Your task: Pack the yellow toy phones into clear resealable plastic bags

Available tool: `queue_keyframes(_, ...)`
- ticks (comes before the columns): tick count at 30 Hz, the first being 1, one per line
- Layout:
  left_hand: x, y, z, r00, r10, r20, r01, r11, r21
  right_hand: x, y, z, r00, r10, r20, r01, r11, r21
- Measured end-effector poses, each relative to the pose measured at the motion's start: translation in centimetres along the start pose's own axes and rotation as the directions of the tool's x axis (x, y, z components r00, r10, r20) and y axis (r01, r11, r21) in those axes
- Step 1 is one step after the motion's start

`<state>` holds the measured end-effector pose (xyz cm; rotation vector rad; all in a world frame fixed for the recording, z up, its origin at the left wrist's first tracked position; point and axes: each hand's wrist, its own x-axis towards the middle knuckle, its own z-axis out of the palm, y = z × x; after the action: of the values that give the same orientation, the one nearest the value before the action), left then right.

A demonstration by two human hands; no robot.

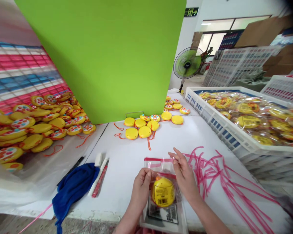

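A yellow oval toy (163, 190) with an orange tip and a printed label with a barcode lies inside a clear plastic bag (177, 197). My left hand (141, 185) pinches the bag's upper left edge between thumb and fingers. At the bag's upper right, my right hand (184, 174) has its fingers stretched and apart; whether its palm touches the bag I cannot tell. Under the bagged toy are more flat clear bags with a pink top strip (152, 159), partly hidden by my hands.
Loose pink strips (210, 169) lie to the right, before a white crate (234, 143) of bagged toys. Yellow toys (145, 132) with orange cords stand near a green board (107, 61). At left are a blue cloth (77, 182), pens (100, 177) and a toy pile (40, 128).
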<state>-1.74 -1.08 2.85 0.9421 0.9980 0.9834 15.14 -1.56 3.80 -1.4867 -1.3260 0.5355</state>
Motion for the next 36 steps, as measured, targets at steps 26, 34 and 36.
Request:
queue_keyframes(26,-0.9,3.6,0.7,0.947,0.283,0.151,-0.313,0.718,0.621,0.7,-4.0,1.1,0.702,-0.666,0.251,0.706,0.609,-0.361)
queue_keyframes(34,-0.9,3.3,1.0,0.941,0.285,0.181,-0.323,0.605,0.728,0.5,-4.2,0.9,0.733,-0.619,0.281,0.679,0.655,-0.330)
queue_keyframes(36,-1.0,3.3,1.1,0.949,0.259,0.181,-0.308,0.630,0.713,0.5,-3.8,1.4,0.823,-0.535,0.192,0.568,0.787,-0.241)
